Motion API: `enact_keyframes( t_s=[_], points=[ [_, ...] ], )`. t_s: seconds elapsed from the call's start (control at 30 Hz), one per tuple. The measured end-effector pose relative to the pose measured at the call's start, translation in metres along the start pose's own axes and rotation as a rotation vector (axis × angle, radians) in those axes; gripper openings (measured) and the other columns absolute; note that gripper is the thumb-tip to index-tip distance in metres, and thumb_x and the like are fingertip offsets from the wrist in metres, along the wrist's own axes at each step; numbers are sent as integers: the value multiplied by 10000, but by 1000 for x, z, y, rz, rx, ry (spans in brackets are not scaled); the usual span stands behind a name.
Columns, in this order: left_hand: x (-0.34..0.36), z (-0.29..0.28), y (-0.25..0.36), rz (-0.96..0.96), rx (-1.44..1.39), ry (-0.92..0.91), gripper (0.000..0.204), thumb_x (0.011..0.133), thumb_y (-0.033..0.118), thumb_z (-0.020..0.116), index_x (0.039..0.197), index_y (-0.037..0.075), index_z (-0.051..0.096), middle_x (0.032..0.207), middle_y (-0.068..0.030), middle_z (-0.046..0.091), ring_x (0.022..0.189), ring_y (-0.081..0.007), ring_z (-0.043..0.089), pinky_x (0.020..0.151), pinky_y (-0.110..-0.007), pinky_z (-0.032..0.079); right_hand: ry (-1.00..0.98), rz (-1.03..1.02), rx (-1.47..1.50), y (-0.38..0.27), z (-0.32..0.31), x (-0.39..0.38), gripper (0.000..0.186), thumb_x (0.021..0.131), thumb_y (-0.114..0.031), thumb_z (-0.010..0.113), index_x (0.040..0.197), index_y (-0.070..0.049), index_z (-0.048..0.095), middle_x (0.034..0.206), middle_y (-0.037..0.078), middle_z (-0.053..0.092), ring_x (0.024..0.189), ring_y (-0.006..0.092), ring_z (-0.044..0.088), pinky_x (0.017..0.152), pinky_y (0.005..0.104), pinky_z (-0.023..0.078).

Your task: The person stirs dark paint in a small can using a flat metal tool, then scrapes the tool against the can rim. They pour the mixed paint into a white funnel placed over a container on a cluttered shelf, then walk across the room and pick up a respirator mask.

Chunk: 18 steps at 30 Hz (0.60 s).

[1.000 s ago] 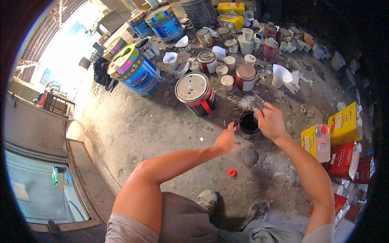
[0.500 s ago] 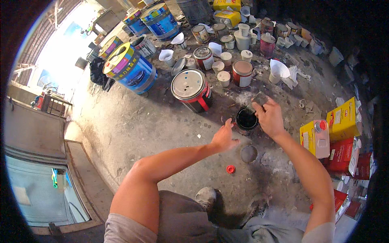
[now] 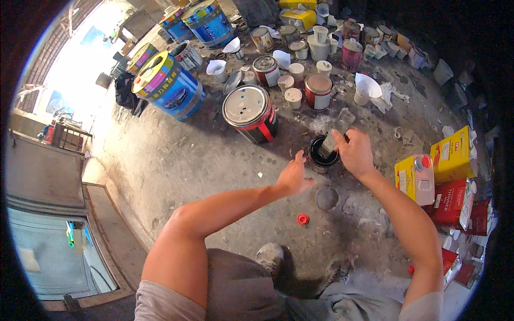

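The flat tool (image 3: 326, 146) has dipped into the tin (image 3: 320, 167) centre-right, right hand (image 3: 355, 154) clamped on it; left hand (image 3: 293, 176), grip apart

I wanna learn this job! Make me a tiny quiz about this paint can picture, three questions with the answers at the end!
1. Short answer: which hand holds the flat grey tool at the open can?
2. True or false: the small red cap lies on the floor.
3. Fill in the blank: at the upper left, the nearest big drum has a yellow band above a mostly ____ body.

Key:
1. The right hand.
2. True.
3. Blue.
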<state>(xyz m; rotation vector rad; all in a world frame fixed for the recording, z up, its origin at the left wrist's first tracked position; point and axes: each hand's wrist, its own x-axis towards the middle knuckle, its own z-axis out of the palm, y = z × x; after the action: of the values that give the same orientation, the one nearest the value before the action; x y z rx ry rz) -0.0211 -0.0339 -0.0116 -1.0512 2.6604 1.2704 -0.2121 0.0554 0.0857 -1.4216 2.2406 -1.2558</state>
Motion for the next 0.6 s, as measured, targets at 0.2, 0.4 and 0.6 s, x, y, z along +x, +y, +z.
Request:
enact_keyframes(
  t_s=[0.2,0.4,0.6],
  points=[
    [0,-3,0,16,15,-4,1073,726,288,813,1489,-73,150,1427,-273,486,1314,-422,475,1092,-437,393,66,-400,-229,-2,2,1,425,919,-225,670,627,48,528,687,189,565,585,384,555,530,445,406],
    [-1,0,3,-10,10,20,1073,718,279,825,1486,-70,161,1411,-269,503,1297,-419,492,1082,-437,405,35,-84,-95,-3,3,-1,437,917,-220,682,613,53,528,638,196,516,559,387,504,518,454,377],
    [0,-3,3,6,27,12,1084,720,288,831,1489,-64,153,1416,-264,500,1298,-410,493,1081,-432,410,82,-345,-108,4,2,0,471,928,-256,681,621,60,517,619,209,509,535,382,466,514,457,360]
  ],
)
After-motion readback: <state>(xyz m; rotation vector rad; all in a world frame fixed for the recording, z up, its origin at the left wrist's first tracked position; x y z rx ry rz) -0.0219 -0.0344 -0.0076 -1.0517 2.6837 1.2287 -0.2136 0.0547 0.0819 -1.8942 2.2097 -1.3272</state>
